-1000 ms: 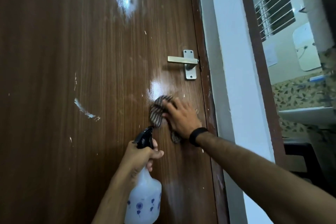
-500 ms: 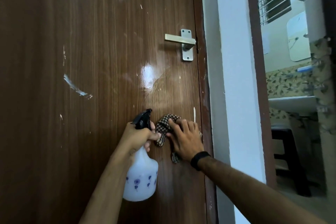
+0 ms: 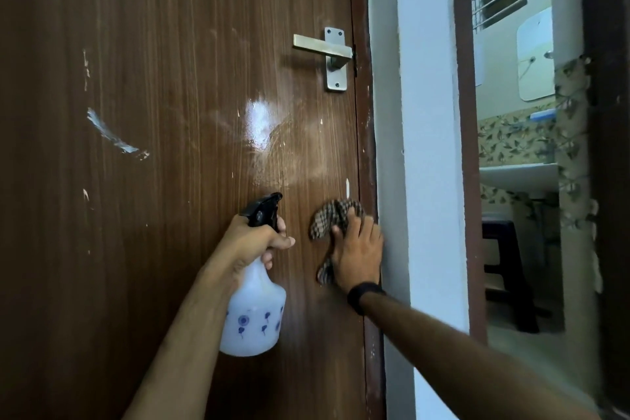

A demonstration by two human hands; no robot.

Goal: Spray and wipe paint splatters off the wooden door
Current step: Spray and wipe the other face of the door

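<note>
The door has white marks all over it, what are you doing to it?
A person is cleaning paint splatters off the wooden door. The left hand grips a white spray bottle with its black nozzle aimed at the door. The right hand presses a checked cloth flat against the wood near the door's right edge, below the metal handle. A shiny wet patch sits above the cloth. A long white streak farther left is not yet wiped.

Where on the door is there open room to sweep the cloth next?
Open wood lies between the door handle and the checked cloth, and left of the spray bottle toward the long paint smear. It is crowded at the door's right edge, around the right hand.
</note>
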